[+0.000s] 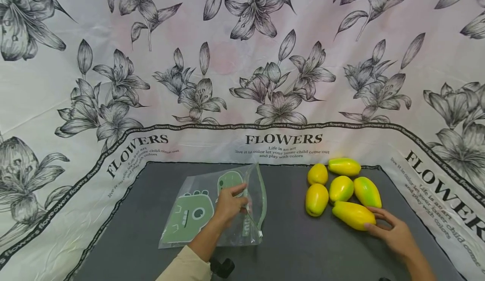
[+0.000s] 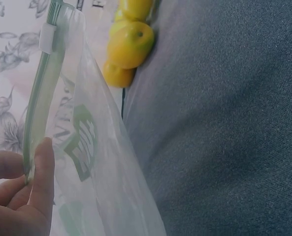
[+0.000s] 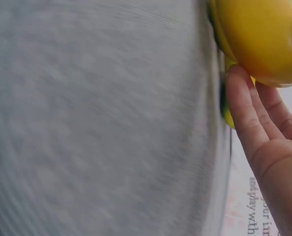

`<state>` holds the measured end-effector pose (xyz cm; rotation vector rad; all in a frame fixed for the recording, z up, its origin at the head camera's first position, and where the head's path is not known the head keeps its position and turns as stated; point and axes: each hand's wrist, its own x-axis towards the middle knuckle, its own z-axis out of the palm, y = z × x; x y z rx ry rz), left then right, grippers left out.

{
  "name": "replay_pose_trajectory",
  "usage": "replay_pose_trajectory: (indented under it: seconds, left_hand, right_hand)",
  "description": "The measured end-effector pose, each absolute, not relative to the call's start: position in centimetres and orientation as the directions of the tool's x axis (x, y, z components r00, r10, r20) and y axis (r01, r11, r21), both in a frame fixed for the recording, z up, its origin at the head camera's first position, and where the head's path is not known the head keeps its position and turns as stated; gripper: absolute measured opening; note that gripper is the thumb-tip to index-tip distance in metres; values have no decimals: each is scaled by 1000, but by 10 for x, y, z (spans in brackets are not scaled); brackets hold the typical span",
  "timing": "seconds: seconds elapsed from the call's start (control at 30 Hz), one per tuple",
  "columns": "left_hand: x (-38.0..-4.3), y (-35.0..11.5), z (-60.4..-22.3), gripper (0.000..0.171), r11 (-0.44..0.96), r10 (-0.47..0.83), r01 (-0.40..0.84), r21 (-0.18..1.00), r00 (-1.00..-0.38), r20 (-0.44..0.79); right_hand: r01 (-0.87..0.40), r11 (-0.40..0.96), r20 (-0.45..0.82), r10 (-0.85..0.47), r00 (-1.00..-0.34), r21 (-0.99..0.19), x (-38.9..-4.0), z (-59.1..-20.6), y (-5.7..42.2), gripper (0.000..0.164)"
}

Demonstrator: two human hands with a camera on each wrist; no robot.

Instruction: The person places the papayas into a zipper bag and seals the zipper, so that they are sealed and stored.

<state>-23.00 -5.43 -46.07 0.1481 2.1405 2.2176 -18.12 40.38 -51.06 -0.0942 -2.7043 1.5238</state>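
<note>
On the left of the dark table lies a clear zip bag (image 1: 204,234) printed with green cartoon monsters. My left hand (image 1: 228,205) pinches its green zip edge (image 2: 37,103) between thumb and fingers, lifting that side; a white slider (image 2: 48,38) shows farther along it. At the right, my right hand (image 1: 394,232) grips the broad end of a long yellow papaya (image 1: 352,214), thumb in front and fingers behind. In the right wrist view, the fingers (image 3: 249,105) lie along the side of this smooth papaya (image 3: 264,39).
Several more yellow fruits, some tinged green, cluster behind the held one, including a round-ended fruit (image 1: 316,200) and a greenish one (image 1: 367,192). A flower-printed cloth (image 1: 280,146) rises behind the grey tabletop (image 1: 295,251) and borders its sides.
</note>
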Motion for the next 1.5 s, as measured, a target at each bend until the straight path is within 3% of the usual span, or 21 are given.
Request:
replay_pose_trajectory:
  seconds: [0.27, 0.77, 1.03, 1.27, 1.5]
  left_hand:
    - [-230, -53, -460, 50, -34, 112, 20, 999, -993, 24]
    - [-231, -53, -455, 50, -25, 109, 13, 1000, -994, 16]
    - [-230, -55, -455, 49, -17, 112, 17, 1000, -994, 19]
    - [-229, -54, -455, 49, -10, 112, 26, 1000, -993, 27]
    - [-227, -55, -456, 48, 3, 119, 30, 1000, -992, 30]
  right_hand:
    - [-87, 260, 113, 85, -990, -962, -170, -493, 405, 49]
    - [-258, 393, 282, 4, -959, -883, -184, -438, 359, 52]
    - [-427, 253, 408, -125, -904, -868, -194, -427, 332, 50]
    - [-478, 83, 451, -228, -863, -874, -200, -423, 309, 50]
    - [-488, 130, 448, -251, -858, -863, -207, -425, 286, 51]
